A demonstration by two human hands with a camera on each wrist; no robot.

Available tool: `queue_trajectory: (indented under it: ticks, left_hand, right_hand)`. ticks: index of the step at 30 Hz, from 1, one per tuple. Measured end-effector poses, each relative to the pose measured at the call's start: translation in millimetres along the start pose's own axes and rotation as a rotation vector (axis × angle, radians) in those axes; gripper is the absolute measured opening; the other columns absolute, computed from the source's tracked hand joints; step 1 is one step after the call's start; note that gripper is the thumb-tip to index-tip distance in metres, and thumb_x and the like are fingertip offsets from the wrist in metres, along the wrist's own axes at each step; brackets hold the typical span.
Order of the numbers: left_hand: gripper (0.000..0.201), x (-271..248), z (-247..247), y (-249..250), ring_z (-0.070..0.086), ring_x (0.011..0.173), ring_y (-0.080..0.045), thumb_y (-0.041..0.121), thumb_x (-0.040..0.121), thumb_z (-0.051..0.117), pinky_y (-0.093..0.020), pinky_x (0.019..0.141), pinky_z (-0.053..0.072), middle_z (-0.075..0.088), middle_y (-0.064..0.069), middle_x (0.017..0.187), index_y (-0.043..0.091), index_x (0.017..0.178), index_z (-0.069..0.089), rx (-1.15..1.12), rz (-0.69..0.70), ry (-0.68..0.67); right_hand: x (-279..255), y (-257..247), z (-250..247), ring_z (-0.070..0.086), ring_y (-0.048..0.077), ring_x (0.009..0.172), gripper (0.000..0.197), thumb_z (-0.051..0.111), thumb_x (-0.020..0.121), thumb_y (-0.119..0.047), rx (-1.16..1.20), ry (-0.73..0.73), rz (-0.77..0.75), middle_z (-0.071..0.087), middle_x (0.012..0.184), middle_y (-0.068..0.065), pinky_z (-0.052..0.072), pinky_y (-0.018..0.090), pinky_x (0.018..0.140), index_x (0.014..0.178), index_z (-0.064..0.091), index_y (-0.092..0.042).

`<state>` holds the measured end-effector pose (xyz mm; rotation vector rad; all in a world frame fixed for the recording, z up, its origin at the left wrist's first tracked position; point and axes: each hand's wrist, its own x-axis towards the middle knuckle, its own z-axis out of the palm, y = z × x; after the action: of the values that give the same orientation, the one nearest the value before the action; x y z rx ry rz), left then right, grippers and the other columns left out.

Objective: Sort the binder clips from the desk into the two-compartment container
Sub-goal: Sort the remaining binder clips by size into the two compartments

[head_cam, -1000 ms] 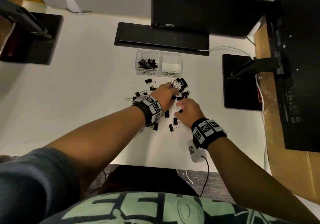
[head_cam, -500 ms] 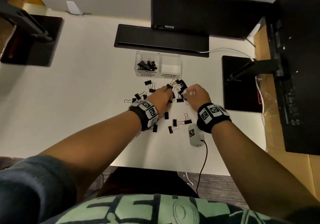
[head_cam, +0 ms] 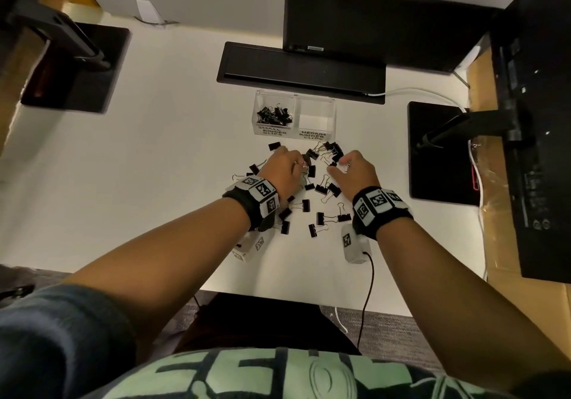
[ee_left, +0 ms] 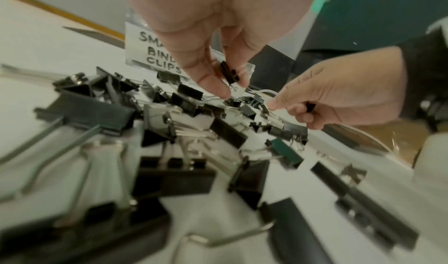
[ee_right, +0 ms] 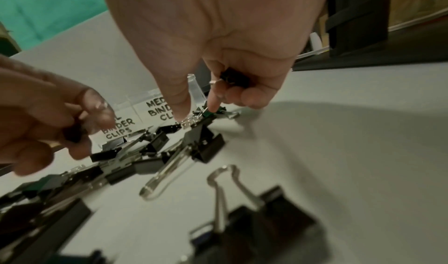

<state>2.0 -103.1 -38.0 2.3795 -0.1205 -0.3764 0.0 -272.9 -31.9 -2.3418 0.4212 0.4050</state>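
Clips lie scattered on the desk before the container. Left hand pinches a small clip; right hand curls around another clip.

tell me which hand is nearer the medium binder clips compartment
Right. The right hand is just in front of the empty medium compartment, slightly to its right; the left hand sits in front of the small clips compartment beside it.
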Motion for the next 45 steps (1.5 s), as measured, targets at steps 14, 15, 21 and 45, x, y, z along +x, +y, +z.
queue_trajectory:
  ticks: [14, 15, 21, 45]
  left_hand:
    - [0.025, -3.9, 8.3, 4.6, 0.059, 0.095, -0.026, 0.010, 0.085, 0.058, -0.034, 0.078, 0.048, 0.059, -0.009, 0.107, 0.015, 0.108, 0.050, 0.239, 0.112, -0.308]
    - [0.030, -2.7, 9.1, 3.3, 0.059, 0.099, -0.027, 0.010, 0.086, 0.056, -0.034, 0.082, 0.048, 0.058, -0.010, 0.113, 0.015, 0.115, 0.051, 0.264, 0.113, -0.321]
    - [0.031, -4.3, 3.7, 2.4, 0.060, 0.100, -0.032, 0.016, 0.093, 0.049, -0.038, 0.084, 0.052, 0.058, -0.015, 0.116, 0.011, 0.123, 0.049, 0.356, 0.189, -0.365]
    - [0.024, 51.2, -84.6, 9.2, 0.057, 0.074, -0.021, 0.029, 0.102, 0.030, -0.034, 0.069, 0.050, 0.059, -0.003, 0.083, 0.010, 0.103, 0.045, 0.108, 0.020, 0.100]
  right_hand:
    - [0.7, -12.4, -12.0, 0.055, 0.024, 0.071, 0.021, 0.064, 0.083, -0.025, 0.183, -0.093, 0.083, 0.063, 0.079, 0.013, 0.048, 0.036, 0.072, 0.076, 0.064, -0.005]
    - [1.8, -13.3, -15.3, 0.056, 0.020, 0.071, 0.015, 0.066, 0.081, -0.024, 0.313, -0.103, 0.125, 0.067, 0.081, 0.009, 0.048, 0.033, 0.068, 0.078, 0.065, -0.009]
    - [11.0, -46.0, -34.4, 0.055, 0.017, 0.067, 0.022, 0.072, 0.073, -0.002, 0.658, -0.151, 0.123, 0.067, 0.084, 0.013, 0.047, 0.027, 0.064, 0.093, 0.065, -0.009]
    - [43.5, -76.2, -28.7, 0.065, 0.013, 0.076, 0.019, 0.051, 0.088, -0.007, 0.434, 0.059, -0.129, 0.067, 0.091, 0.004, 0.056, 0.027, 0.070, 0.098, 0.066, -0.014]
